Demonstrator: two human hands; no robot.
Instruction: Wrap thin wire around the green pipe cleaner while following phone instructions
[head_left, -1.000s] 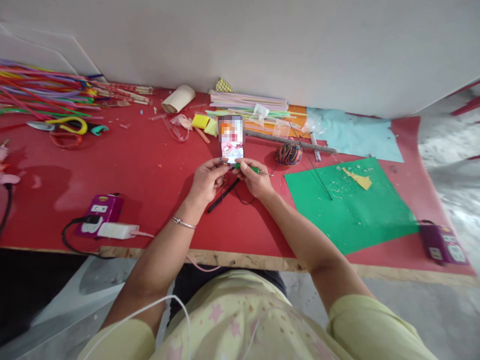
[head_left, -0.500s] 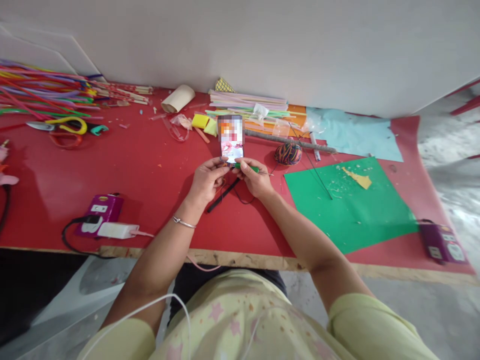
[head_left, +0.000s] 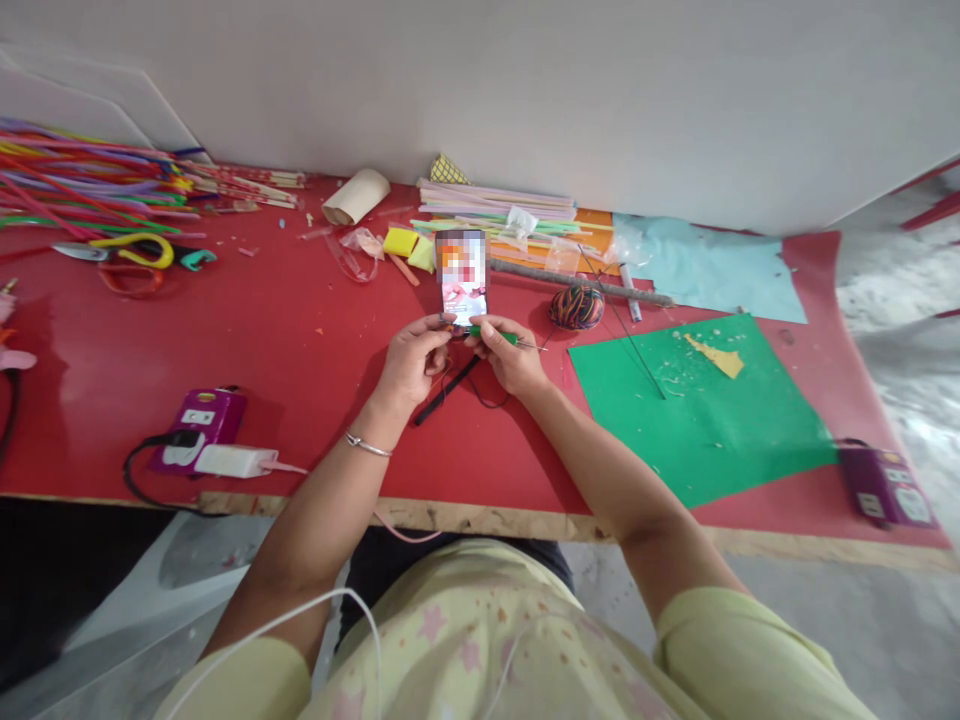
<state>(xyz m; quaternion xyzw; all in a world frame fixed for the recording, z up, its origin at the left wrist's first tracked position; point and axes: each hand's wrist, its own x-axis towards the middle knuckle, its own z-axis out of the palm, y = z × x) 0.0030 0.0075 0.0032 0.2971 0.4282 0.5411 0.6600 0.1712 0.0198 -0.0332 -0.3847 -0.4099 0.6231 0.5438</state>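
My left hand [head_left: 411, 362] and my right hand [head_left: 512, 358] meet fingertip to fingertip over the red table [head_left: 300, 340]. Both are pinched closed on a thin green-wrapped wire [head_left: 504, 339] whose bare end sticks out to the right. Just beyond my fingers a phone [head_left: 461, 276] stands propped with its screen lit. A ball of multicoloured yarn [head_left: 576, 307] lies right of the phone, and a strand runs from it toward my hands. Under my hands lies a black stick [head_left: 447, 391].
A green sheet [head_left: 697, 410] with a yellow scrap lies at right, a light blue sheet [head_left: 705, 270] behind it. Pipe cleaners [head_left: 90, 180], yellow-handled scissors [head_left: 127, 250] and a paper roll [head_left: 357, 197] sit at left. Purple chargers [head_left: 199, 428] [head_left: 885, 485] rest near the front edge.
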